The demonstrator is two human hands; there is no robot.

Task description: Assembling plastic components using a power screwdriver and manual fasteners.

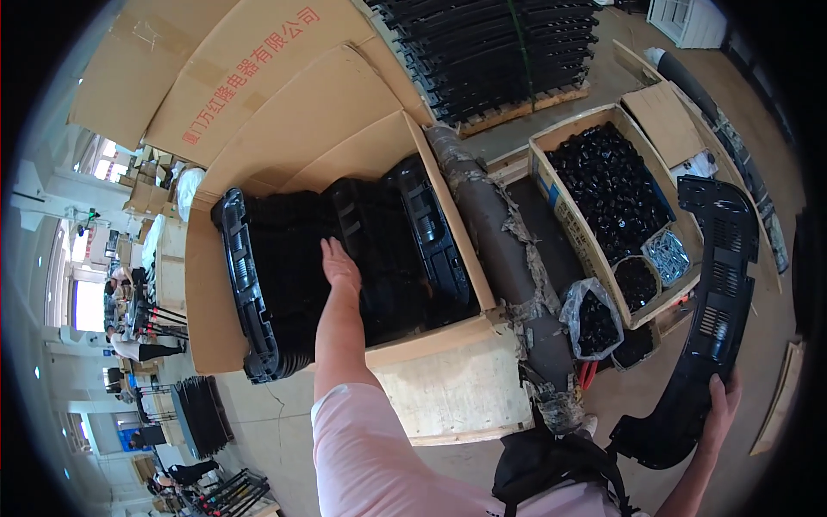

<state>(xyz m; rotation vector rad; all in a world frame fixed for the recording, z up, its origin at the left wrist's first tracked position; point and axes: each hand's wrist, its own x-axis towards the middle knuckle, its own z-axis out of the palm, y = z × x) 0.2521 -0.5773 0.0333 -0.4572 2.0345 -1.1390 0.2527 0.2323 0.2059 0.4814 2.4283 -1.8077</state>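
Note:
My left hand (342, 265) is stretched over a big cardboard box (478, 284), its fingers extended and flat with nothing in them. Below it are glossy black plastic panels (366, 233) standing in rows; I cannot tell whether the hand touches them. One slotted panel (245, 276) leans at the box's left side and juts over the near edge. Out to the right, my right hand (722, 407) grips a long curved black plastic panel (713, 319) with vent slots. It is held upright near its lower part, clear of the box.
A thick padded pipe (482, 215) with torn wrapping runs beside the box. Past it sits a wooden-sided bin (564, 228) of small black parts and metal pieces, with a plastic bag (593, 320) of black parts nearby. Stacked black panels (491, 52) stand behind. People work far left.

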